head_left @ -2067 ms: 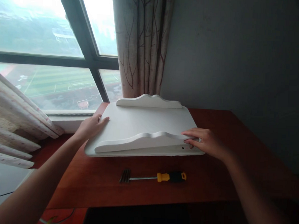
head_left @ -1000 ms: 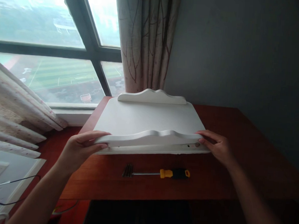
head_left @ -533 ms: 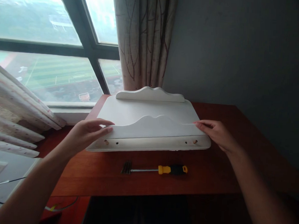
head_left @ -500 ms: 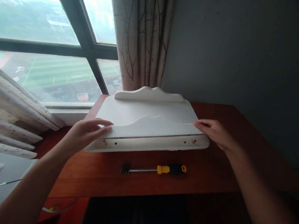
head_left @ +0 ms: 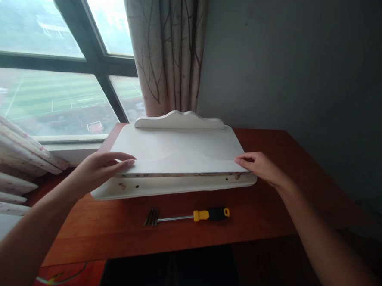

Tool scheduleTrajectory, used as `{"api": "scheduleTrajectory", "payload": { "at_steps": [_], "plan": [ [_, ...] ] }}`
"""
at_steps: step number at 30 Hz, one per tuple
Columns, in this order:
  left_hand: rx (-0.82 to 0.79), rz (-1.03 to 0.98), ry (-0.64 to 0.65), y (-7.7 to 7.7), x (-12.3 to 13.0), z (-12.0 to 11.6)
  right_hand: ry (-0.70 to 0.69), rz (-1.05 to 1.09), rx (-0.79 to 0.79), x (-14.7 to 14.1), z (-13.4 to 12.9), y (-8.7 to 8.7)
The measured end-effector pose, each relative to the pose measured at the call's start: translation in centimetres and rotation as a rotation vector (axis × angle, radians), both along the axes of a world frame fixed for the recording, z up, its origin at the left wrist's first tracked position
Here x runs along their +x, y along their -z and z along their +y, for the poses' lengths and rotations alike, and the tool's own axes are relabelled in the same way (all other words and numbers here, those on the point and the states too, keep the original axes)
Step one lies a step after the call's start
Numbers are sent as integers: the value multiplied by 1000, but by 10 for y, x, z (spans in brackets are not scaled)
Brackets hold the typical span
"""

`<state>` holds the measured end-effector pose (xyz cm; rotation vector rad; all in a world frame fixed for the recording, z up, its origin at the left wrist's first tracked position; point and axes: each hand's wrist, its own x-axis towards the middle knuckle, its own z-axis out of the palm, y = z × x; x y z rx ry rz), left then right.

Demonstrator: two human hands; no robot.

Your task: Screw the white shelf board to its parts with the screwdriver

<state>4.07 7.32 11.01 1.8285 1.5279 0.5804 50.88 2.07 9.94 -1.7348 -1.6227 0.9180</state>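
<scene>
A white wavy-edged panel [head_left: 183, 163] is held by its two ends above the near edge of a white board [head_left: 175, 187]. My left hand [head_left: 107, 166] pinches its left end between thumb and fingers. At the right end, my right hand [head_left: 256, 164] grips the same panel. Small holes and wooden dowels show along the board's near strip, below the panel. Another wavy white piece [head_left: 179, 121] stands upright along the board's far edge. In front of the board lie a yellow and black screwdriver [head_left: 202, 214] and several dark screws [head_left: 151, 217].
The board rests on a reddish-brown wooden table [head_left: 271, 199]. Behind it hangs a patterned curtain [head_left: 170, 51] beside a window [head_left: 51, 95]. More curtain [head_left: 5, 162] hangs at the left. A dark object [head_left: 170, 273] is below the table's near edge.
The view has shifted, so the table and board appear further left. The held panel is tilted differently, its lower edge now showing, and the gap over the dowels looks wider. Both hands keep their grip.
</scene>
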Motion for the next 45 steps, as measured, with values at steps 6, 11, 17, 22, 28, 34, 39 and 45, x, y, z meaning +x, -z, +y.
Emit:
{"api": "scheduleTrajectory", "payload": {
  "at_steps": [6,11,17,22,28,34,39,45],
  "plan": [
    [60,16,-3,7,-7,7,-40,-44,57,-3,0,3],
    [66,6,-24,8,-10,2,-55,-14,78,-5,-2,3],
    [47,-21,-16,2,-8,-7,-35,4,81,-4,-4,3],
    [34,-18,-15,0,-3,-8,-24,-4,77,-2,-5,4],
    [59,-80,-14,5,-8,-9,-34,-12,118,-1,-12,-2],
    [289,3,-10,9,-21,-28,-21,-78,206,1,-36,-7],
    [443,37,28,3,-13,-52,-87,-190,323,3,-50,1],
    [477,4,9,-3,0,-64,-119,-243,372,7,-51,13]
  ]
}}
